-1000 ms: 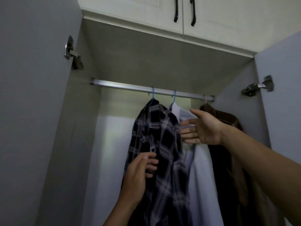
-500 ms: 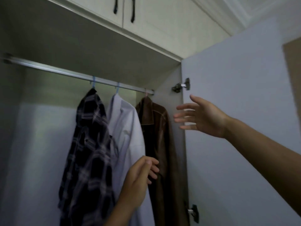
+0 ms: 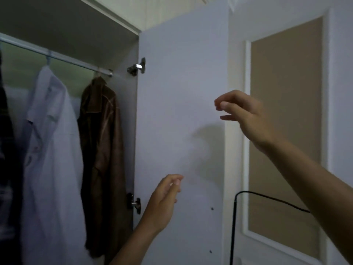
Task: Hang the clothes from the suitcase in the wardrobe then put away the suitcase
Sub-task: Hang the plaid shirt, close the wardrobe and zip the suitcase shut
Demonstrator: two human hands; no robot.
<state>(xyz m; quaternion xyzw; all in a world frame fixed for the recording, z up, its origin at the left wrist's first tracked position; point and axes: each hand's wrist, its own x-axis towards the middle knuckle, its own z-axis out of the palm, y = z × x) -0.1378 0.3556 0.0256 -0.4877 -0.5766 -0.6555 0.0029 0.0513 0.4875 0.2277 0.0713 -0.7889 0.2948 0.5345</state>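
Note:
In the open wardrobe a metal rail (image 3: 63,56) carries a white shirt (image 3: 51,150) and a brown jacket (image 3: 103,150). A sliver of the dark plaid shirt (image 3: 5,150) shows at the left edge. My left hand (image 3: 164,199) hovers low in front of the open right wardrobe door (image 3: 181,73), fingers loosely bent, holding nothing. My right hand (image 3: 242,115) is raised near that door's outer edge, fingers loosely curled and empty. The suitcase is out of view.
Two hinges (image 3: 136,67) join the door to the wardrobe side. Right of the door stands a white-framed panel with a tan inset (image 3: 286,121). A black cable (image 3: 267,199) runs behind my right forearm.
The view has swung right, away from the hanging clothes. Both hands have come off the shirts and now hang in front of the open right door.

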